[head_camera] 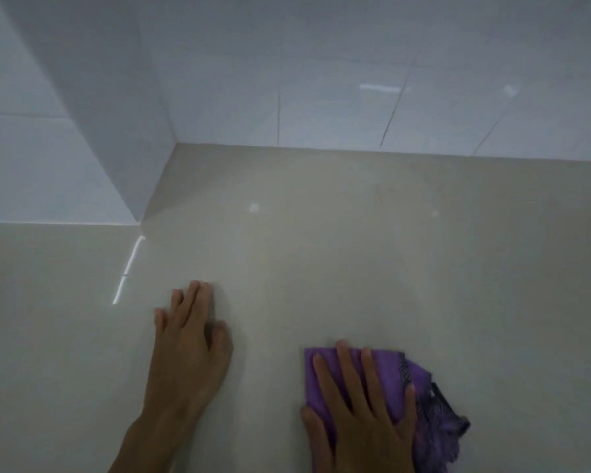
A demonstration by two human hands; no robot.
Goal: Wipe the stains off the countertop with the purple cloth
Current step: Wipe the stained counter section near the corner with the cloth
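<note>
Two hands rest on a smooth, glossy beige countertop [355, 250] that runs far to a white tiled wall [355, 97] and is stepped at the left by a jutting wall corner [93, 138]. Wide bare surface lies ahead and to the right. At the near right, the purple cloth [325, 377], folded into a rough rectangle with a darker mesh-like frayed edge on its right, lies flat under the right hand [362, 414], fingers spread and pressing it. The left hand [185, 353] lies open, palm down, holding nothing. Stains are too faint to make out.
</note>
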